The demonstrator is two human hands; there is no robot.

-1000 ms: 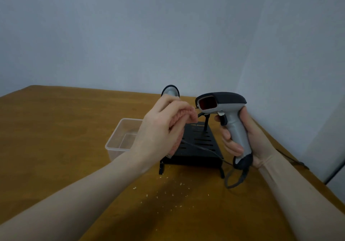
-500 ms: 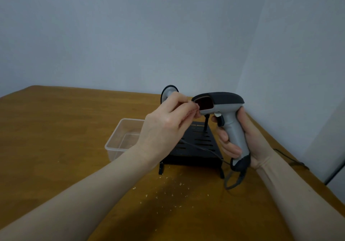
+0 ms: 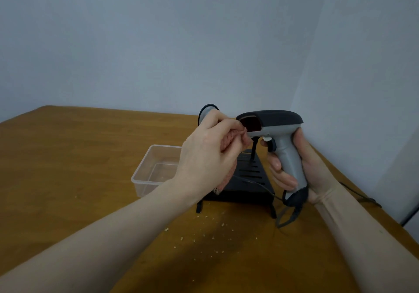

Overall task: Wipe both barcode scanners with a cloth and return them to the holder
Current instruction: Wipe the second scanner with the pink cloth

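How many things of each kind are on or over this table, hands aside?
Barcode scanners: 2, one held by the right hand, another behind the left hand
Pink cloth: 1
Black holder: 1
Clear plastic tub: 1
Total: 5

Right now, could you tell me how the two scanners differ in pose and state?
The right hand grips one scanner upright above the table, window toward the cloth in the left hand. The other scanner stands behind that hand, untouched and mostly hidden. Both look grey and black.
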